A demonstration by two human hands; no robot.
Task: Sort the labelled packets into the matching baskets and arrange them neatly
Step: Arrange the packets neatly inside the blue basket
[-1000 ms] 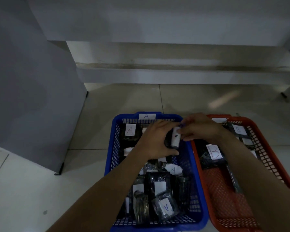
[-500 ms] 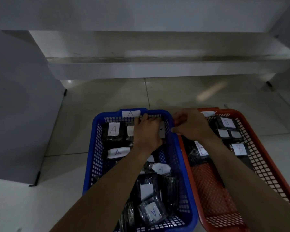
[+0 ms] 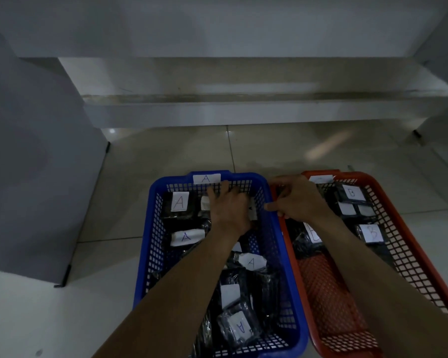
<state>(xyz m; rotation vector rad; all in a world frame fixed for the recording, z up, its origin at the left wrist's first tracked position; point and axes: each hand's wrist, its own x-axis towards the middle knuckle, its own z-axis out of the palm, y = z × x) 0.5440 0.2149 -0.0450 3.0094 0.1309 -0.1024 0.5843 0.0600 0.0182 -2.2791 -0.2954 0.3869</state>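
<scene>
The left hand [image 3: 229, 209] lies palm-down at the far end of the blue basket [image 3: 150, 254], fingers spread and nearly straight, pressing on a packet [image 3: 252, 211] whose white label peeks out beside the wrist; most of that packet is hidden under the palm. The right hand [image 3: 296, 201] hovers over the seam where the blue rim meets the red basket [image 3: 409, 244], fingers curled inward; whether it pinches anything cannot be made out.

The 2 baskets sit side by side on the tiled floor [image 3: 192, 151], rims touching. Open floor lies beyond them up to a white step [image 3: 243, 112]; a grey panel [image 3: 23, 177] stands to the left, well apart from the blue basket.

The near ends of both baskets are cut off by the frame, and the forearms cover much of their middles. The light is dim.

A tag on the blue basket's far rim reads "A"; packets inside show "A". Packets in the red basket read "B"; its rim tag is too blurred to read.
</scene>
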